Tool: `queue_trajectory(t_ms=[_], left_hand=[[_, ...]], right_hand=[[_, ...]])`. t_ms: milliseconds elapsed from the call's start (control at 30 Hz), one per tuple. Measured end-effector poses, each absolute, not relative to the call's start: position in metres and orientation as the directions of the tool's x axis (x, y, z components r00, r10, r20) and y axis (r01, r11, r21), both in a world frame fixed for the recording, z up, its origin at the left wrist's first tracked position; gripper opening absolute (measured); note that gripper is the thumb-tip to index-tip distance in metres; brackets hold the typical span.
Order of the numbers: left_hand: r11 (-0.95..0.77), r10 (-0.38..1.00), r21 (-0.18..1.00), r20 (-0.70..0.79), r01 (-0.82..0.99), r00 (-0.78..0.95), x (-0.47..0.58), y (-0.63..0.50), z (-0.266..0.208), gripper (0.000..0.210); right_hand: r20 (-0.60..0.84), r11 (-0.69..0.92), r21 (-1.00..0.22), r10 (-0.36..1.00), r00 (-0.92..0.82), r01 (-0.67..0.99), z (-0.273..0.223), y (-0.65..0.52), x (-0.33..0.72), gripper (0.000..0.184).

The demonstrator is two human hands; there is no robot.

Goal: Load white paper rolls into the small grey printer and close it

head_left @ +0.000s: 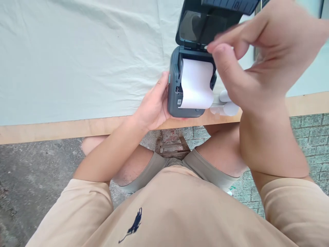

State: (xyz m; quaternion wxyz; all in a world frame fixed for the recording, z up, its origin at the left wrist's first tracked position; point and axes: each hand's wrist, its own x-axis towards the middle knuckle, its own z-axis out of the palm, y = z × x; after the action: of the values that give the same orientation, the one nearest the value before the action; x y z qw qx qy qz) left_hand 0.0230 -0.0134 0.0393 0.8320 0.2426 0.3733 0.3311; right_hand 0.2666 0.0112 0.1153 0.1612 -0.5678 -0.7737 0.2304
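A dark grey label printer [173,104] sits at the table's front edge with its lid [190,27] flipped up. Inside lies a roll of white paper [196,80], its loose end hanging over the printer's front. My left hand [154,106] grips the printer from the left side and below. Above the printer's right side, my right hand [262,58] has thumb and forefinger pinched together near the lid's hinge. A tiny pale spot shows at those fingertips; whether it is a held bit or a nail is unclear.
White rolled or curled paper pieces [230,107] lie right of the printer. A dark object with ruler-like marks [233,4] is behind the lid. White cloth [77,61] covers the table up to its wooden edge [51,129]. A wooden stool [171,153] shows underneath.
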Motion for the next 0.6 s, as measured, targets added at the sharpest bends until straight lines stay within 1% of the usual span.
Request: queue_trajectory(t_ms=[67,133,200,267,333,400,433,500,533,600], left_hand=[[0.65,0.74,0.656,-0.432,-0.383,0.516,0.023,-0.016,0.04,0.048],[0.629,0.758,0.669,-0.414,-0.396,0.504,0.021,-0.018,0.04,0.042],[0.62,0.77,0.676,-0.425,-0.399,0.476,0.017,-0.02,0.041,0.055],[0.636,0.757,0.673,-0.446,-0.378,0.478,0.015,-0.021,0.041,0.064],[0.645,0.744,0.673,-0.442,-0.362,0.501,0.014,-0.022,0.042,0.061],[0.633,0.75,0.683,-0.425,-0.364,0.507,0.015,-0.023,0.043,0.058],[0.628,0.755,0.686,-0.421,-0.368,0.503,0.015,-0.023,0.044,0.058],[0.622,0.763,0.686,-0.424,-0.377,0.487,0.016,-0.023,0.044,0.059],[0.62,0.766,0.686,-0.425,-0.381,0.482,0.017,-0.023,0.044,0.059],[0.615,0.769,0.688,-0.416,-0.384,0.486,0.016,-0.022,0.042,0.057]], right_hand=[[0.006,0.27,-0.491,0.952,-0.307,0.828,0.111,0.01,0.258,0.041],[0.028,0.299,-0.408,0.948,-0.316,0.862,0.108,0.009,0.247,0.037],[0.039,0.319,-0.283,0.946,-0.321,0.905,0.106,0.007,0.237,0.031],[0.016,0.321,-0.157,0.947,-0.322,0.934,0.108,0.004,0.229,0.027],[-0.03,0.301,-0.062,0.953,-0.303,0.952,0.112,0.001,0.223,0.024],[-0.073,0.257,0.006,0.964,-0.256,0.966,0.116,0.001,0.217,0.015],[-0.087,0.237,0.029,0.968,-0.234,0.971,0.117,0.001,0.215,0.011],[-0.098,0.229,0.033,0.97,-0.225,0.973,0.118,0.003,0.211,0.01],[-0.091,0.24,0.012,0.967,-0.238,0.971,0.118,0.004,0.21,0.01],[-0.054,0.288,-0.085,0.954,-0.293,0.954,0.12,0.003,0.211,0.004]])
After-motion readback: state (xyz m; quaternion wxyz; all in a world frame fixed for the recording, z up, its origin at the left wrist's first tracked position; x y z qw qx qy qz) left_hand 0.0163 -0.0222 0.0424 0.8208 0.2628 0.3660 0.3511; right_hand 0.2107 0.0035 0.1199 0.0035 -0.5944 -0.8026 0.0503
